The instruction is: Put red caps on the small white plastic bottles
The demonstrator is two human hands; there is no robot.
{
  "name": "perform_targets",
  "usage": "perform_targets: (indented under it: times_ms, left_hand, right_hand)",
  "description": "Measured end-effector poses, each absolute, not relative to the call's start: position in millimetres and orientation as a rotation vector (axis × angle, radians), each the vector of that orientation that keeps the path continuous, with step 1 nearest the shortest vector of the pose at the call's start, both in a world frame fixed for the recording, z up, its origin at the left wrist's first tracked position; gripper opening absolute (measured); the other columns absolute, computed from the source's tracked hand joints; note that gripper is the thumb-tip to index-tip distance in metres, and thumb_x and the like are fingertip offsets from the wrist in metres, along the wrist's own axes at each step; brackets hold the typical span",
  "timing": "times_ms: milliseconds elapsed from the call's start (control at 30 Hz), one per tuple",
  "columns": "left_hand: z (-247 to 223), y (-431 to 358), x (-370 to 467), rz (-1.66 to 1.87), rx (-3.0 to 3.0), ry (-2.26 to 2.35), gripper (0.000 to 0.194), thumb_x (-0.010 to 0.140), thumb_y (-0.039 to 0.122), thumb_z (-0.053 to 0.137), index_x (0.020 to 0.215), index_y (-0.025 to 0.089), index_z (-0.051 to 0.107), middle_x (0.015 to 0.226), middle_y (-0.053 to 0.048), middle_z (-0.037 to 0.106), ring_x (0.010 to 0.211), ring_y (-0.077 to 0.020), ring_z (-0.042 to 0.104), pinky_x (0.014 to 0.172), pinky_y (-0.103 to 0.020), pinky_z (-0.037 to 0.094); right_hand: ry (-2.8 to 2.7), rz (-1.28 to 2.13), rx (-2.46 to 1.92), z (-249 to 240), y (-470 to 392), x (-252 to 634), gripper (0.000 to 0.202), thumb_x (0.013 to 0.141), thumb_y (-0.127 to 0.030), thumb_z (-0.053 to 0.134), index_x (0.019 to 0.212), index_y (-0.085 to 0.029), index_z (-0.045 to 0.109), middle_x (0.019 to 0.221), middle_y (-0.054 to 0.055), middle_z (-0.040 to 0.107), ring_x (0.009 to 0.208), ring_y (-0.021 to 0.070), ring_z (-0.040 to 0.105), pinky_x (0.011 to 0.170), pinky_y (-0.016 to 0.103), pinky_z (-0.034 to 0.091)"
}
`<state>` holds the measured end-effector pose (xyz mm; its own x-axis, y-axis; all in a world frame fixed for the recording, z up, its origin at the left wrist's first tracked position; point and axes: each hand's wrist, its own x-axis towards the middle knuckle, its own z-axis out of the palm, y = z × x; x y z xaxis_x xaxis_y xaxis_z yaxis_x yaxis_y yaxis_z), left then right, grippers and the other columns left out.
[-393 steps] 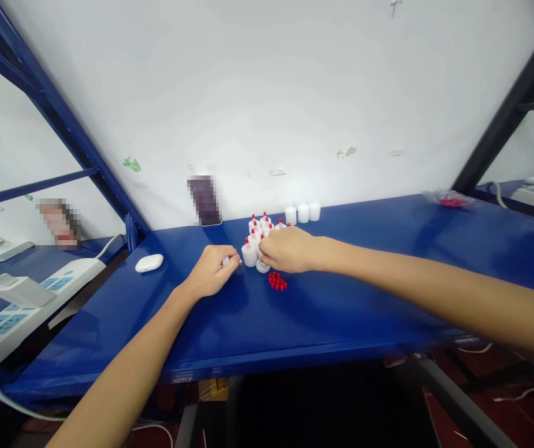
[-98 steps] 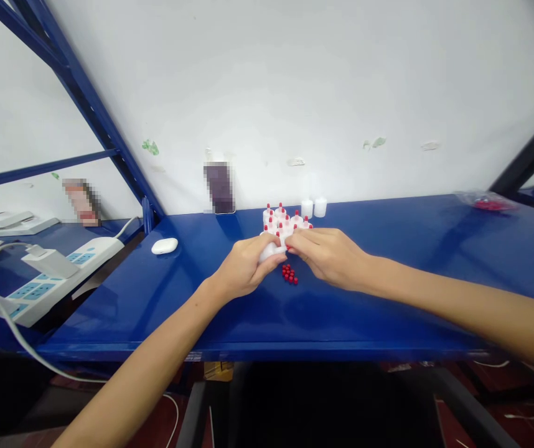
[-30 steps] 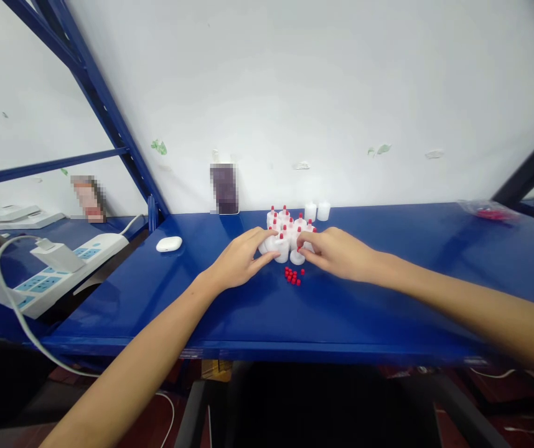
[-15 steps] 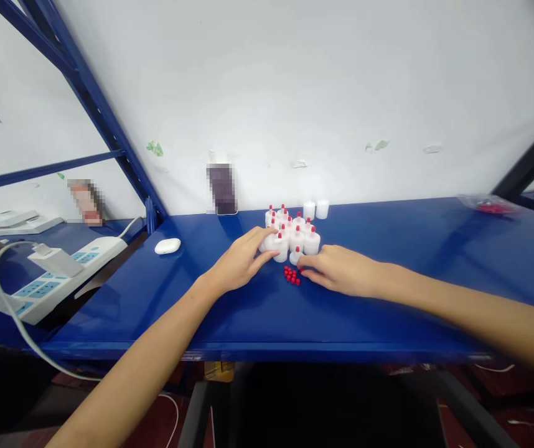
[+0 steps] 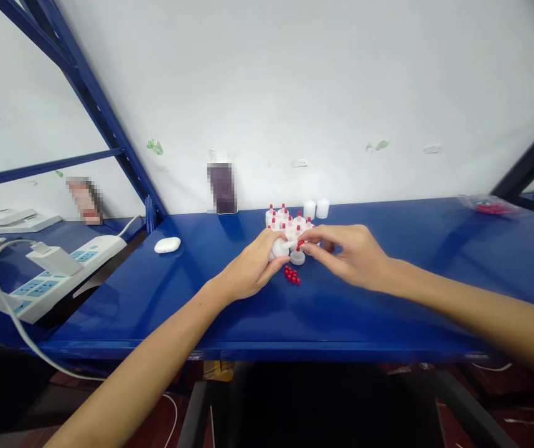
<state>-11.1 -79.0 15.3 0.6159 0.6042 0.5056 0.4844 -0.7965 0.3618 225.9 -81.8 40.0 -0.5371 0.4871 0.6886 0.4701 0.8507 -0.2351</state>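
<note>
My left hand (image 5: pixel 252 264) is closed around a small white plastic bottle (image 5: pixel 279 249), tilted so its nozzle points right. Thumb and forefinger of my right hand (image 5: pixel 348 252) pinch a small red cap (image 5: pixel 300 243) close to the nozzle's tip; whether they touch I cannot tell. Just below stands a short white piece with a red tip (image 5: pixel 297 256). A small heap of loose red caps (image 5: pixel 292 274) lies nearer to me. Behind my hands are several upright white bottles with red caps (image 5: pixel 283 218), partly hidden by my fingers.
Two white uncapped containers (image 5: pixel 316 209) stand by the wall. A clear bag with red contents (image 5: pixel 490 206) lies far right. A white earphone case (image 5: pixel 167 245) and a blurred phone (image 5: pixel 223 188) are on the left, beyond them a power strip (image 5: pixel 71 274) with cables.
My left hand has lifted a bottle from the group and tilted it toward the right. My right hand has risen from the loose caps with one red cap and come to the nozzle.
</note>
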Motion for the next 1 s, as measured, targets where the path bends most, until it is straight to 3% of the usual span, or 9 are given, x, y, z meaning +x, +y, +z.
perform_targets:
  times_ms: [300, 700, 833, 1000]
  left_hand:
    - [18.4, -81.4, -12.5, 0.937, 2.693, 0.867, 0.031, 0.102, 0.038, 0.04, 0.126, 0.018, 0.041, 0.117, -0.012, 0.053, 0.1, -0.0236, 0.054, 0.09, -0.038, 0.046]
    - [19.3, -83.2, -11.0, 0.889, 2.605, 0.829, 0.028, 0.103, 0.038, 0.035, 0.121, 0.019, 0.044, 0.111, -0.01, 0.055, 0.096, -0.0219, 0.054, 0.09, -0.037, 0.046]
    - [20.1, -85.4, -11.4, 0.867, 2.663, 0.784, 0.028, 0.103, 0.037, 0.035, 0.121, 0.017, 0.044, 0.109, -0.01, 0.053, 0.095, -0.0216, 0.052, 0.091, -0.037, 0.046]
    - [21.5, -87.5, -9.7, 0.769, 2.737, 0.748, 0.034, 0.103, 0.041, 0.03, 0.123, 0.016, 0.043, 0.112, -0.014, 0.053, 0.1, -0.0248, 0.051, 0.093, -0.042, 0.046]
  right_hand:
    - [-2.225, 0.206, -0.761, 44.5, -86.0, 224.3, 0.018, 0.095, -0.029, 0.057, 0.1, -0.018, 0.069, 0.077, 0.001, 0.073, 0.058, 0.0115, 0.06, 0.057, 0.024, 0.045]
    - [-2.184, 0.036, -0.718, 31.0, -86.7, 218.2, 0.019, 0.099, -0.03, 0.051, 0.099, -0.018, 0.067, 0.079, 0.002, 0.073, 0.061, 0.0122, 0.06, 0.06, 0.024, 0.044]
    - [-2.348, -0.223, -0.683, 35.3, -87.8, 219.6, 0.025, 0.102, -0.025, 0.041, 0.103, -0.016, 0.064, 0.086, 0.006, 0.072, 0.065, 0.0148, 0.06, 0.06, 0.027, 0.039]
    - [-2.597, -0.506, -0.668, 42.1, -84.1, 226.6, 0.029, 0.1, -0.014, 0.034, 0.093, -0.015, 0.062, 0.081, 0.009, 0.068, 0.066, 0.0173, 0.053, 0.063, 0.031, 0.033]
